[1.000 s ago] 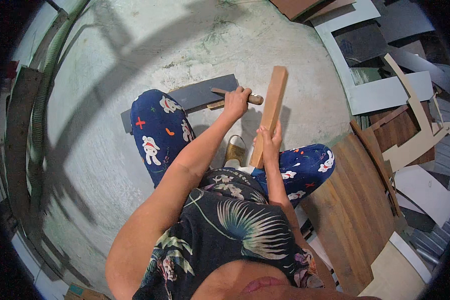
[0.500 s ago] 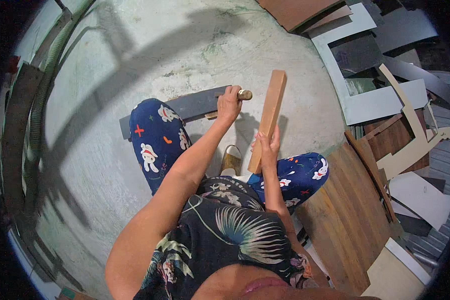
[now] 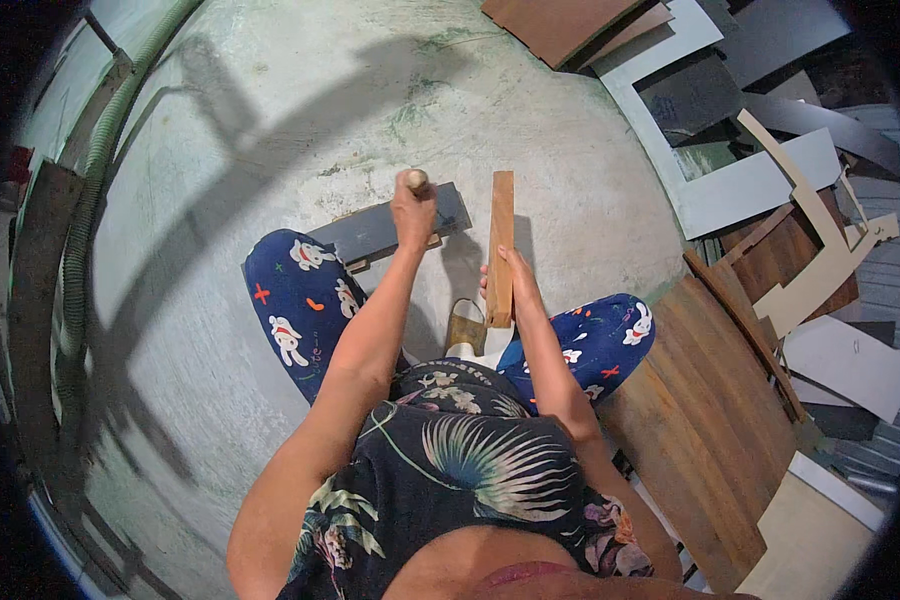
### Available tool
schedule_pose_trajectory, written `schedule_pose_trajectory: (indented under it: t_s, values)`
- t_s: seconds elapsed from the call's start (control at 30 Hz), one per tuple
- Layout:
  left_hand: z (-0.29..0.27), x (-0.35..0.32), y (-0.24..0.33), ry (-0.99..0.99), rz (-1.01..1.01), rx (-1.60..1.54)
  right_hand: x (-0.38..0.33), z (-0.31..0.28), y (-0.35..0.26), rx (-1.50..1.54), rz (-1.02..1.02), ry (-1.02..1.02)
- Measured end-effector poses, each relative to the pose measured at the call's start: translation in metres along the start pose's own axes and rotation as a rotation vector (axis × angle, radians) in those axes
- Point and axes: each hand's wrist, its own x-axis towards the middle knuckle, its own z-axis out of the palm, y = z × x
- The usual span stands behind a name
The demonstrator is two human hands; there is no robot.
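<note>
My left hand [image 3: 413, 215] is closed round a stout wooden handle [image 3: 417, 181], whose round end points up toward me. Whatever is at its other end is hidden by my fist. Below and beside that hand lies a dark grey board [image 3: 363, 233] with light wood edges. Its left end passes behind my left knee. A long, square-edged bar of reddish-brown wood [image 3: 503, 215] stands out from my right hand [image 3: 515, 280], which grips it near its lower end. The bar is apart from the grey board.
My foot in a sandal [image 3: 465, 328] is between my bent knees. On the right lie wooden panels [image 3: 700, 420], a white frame-shaped panel [image 3: 750, 180] and a curved beige offcut [image 3: 800, 220]. A ribbed hose [image 3: 95, 190] runs along the left side.
My left hand has moved left, and the handle has turned from pointing right to pointing up at me. My right hand has shifted the wooden bar leftward and straightened it.
</note>
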Motion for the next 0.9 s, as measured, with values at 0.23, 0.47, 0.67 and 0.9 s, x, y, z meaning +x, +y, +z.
schedule_pose_trajectory:
  t_s: [0.23,0.47,0.67,0.9]
  values:
    - [-0.029,0.019,-0.017,0.126,0.03,0.066,0.048,-0.017,0.032,0.072,0.122,0.011]
    - [-0.043,0.015,-0.033,0.032,-0.069,0.106,0.065,-0.026,0.051,0.055,0.189,0.008]
    - [-0.041,0.013,-0.041,-0.01,-0.032,0.183,0.068,-0.023,0.057,-0.058,0.192,-0.056]
    - [-0.032,0.006,-0.039,-0.054,0.028,0.164,0.074,-0.033,0.064,-0.056,0.157,-0.143]
